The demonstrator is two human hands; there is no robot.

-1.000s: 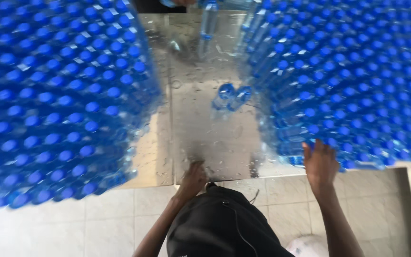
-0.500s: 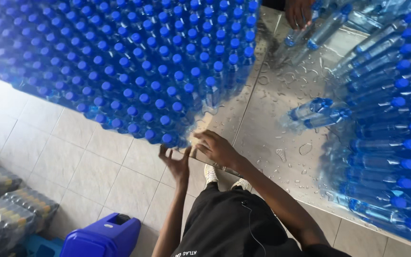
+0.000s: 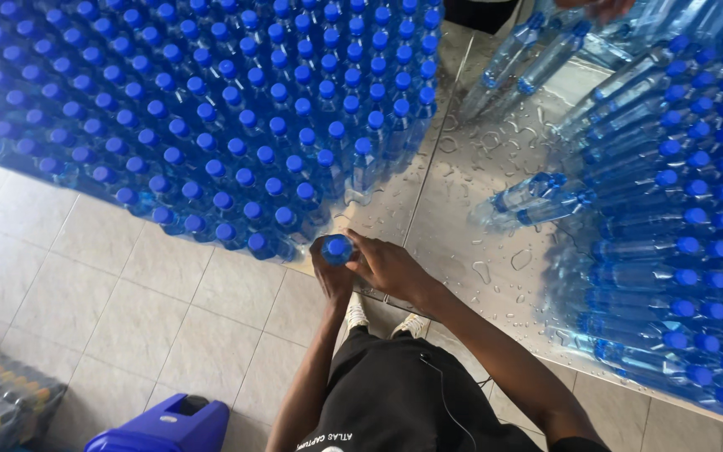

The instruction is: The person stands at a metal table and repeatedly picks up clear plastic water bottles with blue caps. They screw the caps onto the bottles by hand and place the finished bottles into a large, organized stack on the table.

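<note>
Both hands close around one clear plastic water bottle with a blue cap [image 3: 337, 249] at the near edge of the wet steel counter [image 3: 462, 209]: left hand [image 3: 329, 272] wrapped below, right hand [image 3: 389, 266] alongside. It seems to be joining the standing block of blue-capped bottles [image 3: 211, 109] just beyond the grip, so the next move needs an upright, snug placement. Beige floor tiles [image 3: 127, 310] lie below.
</note>
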